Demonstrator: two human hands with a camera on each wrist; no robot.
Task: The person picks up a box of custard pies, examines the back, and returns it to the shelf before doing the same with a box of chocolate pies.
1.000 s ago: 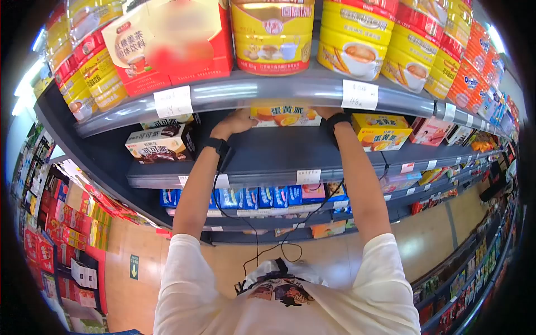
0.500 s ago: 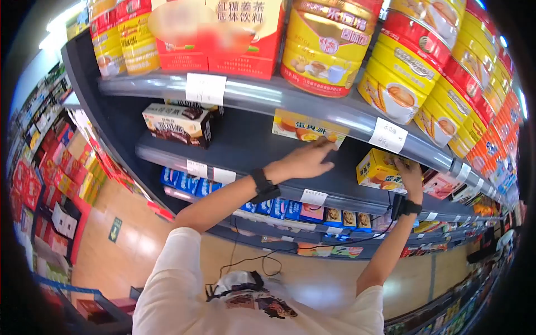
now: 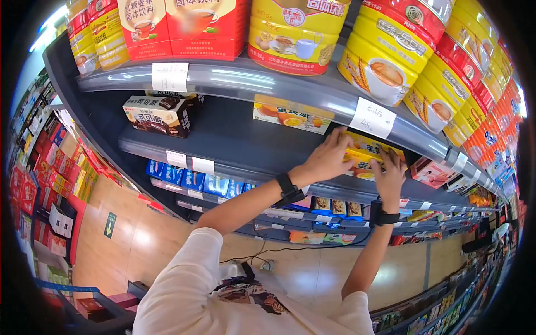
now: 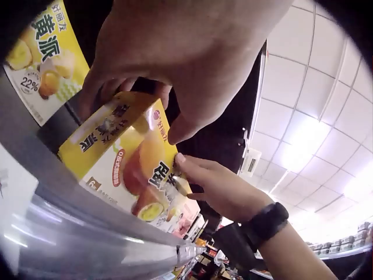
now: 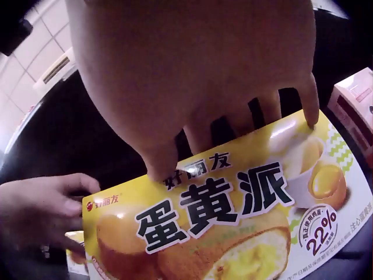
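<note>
- my left grip (image 3: pixel 326 159) holds one end of the yellow box (image 3: pixel 363 146); my right grip (image 3: pixel 389 176), its top edge.
- it's just below the price tag (image 3: pixel 373 117).
- i should guide both ends evenly, squeezing lightly.

This is a shop, with the look of a supermarket aisle. Long dark tiered shelves (image 3: pixel 240 151) carry retail stock in rows: large yellow-and-red canisters (image 3: pixel 385 56), red-and-white drink cartons (image 3: pixel 204 30), boxed chocolate pies (image 3: pixel 158 115) and blue packets (image 3: pixel 192 180). Paper price labels (image 3: pixel 373 117), some handwritten, are fixed along the shelf edges. More packaged goods (image 3: pixel 53 167) stand across the way at the left, and another stocked row (image 3: pixel 441 307) runs along the lower right. The pale, shiny floor (image 3: pixel 151 245) bears a green arrow sign (image 3: pixel 110 225), and the left wrist view shows a panelled ceiling (image 4: pixel 280 64) with bright lights (image 4: pixel 304 140).
</note>
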